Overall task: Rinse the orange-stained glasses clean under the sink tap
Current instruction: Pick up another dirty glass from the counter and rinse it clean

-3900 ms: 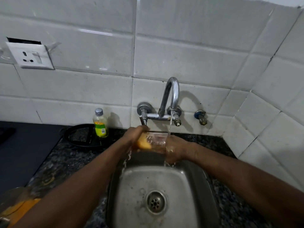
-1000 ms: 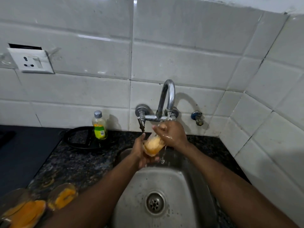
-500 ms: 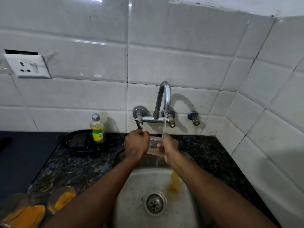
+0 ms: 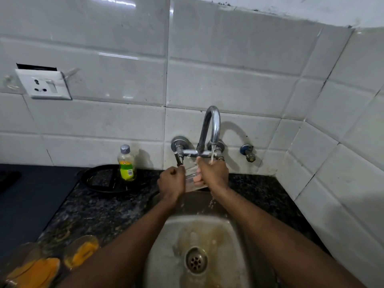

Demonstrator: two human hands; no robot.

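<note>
A clear glass (image 4: 192, 177) is held on its side over the steel sink (image 4: 164, 242), just below the chrome tap (image 4: 209, 129). My left hand (image 4: 171, 182) grips its left end with curled fingers. My right hand (image 4: 215, 176) wraps round its right end, fingers showing through the glass. A thin stream of water falls from the spout onto my right hand and drips into the basin, where orange-tinted water lies around the drain (image 4: 196, 260). Two orange-stained glasses (image 4: 81, 253) (image 4: 34, 273) stand on the counter at the lower left.
A small bottle of green-yellow liquid (image 4: 126, 163) stands by a black round pan (image 4: 99, 179) on the dark speckled counter (image 4: 93, 213). A wall socket (image 4: 44, 85) sits on the white tiles at left. A blue-capped valve (image 4: 247, 151) is right of the tap.
The orange liquid has been tipped out of the glass into the sink and the glass now looks clear. Both hands lifted it slightly toward the spout. The camera has tilted a little.
</note>
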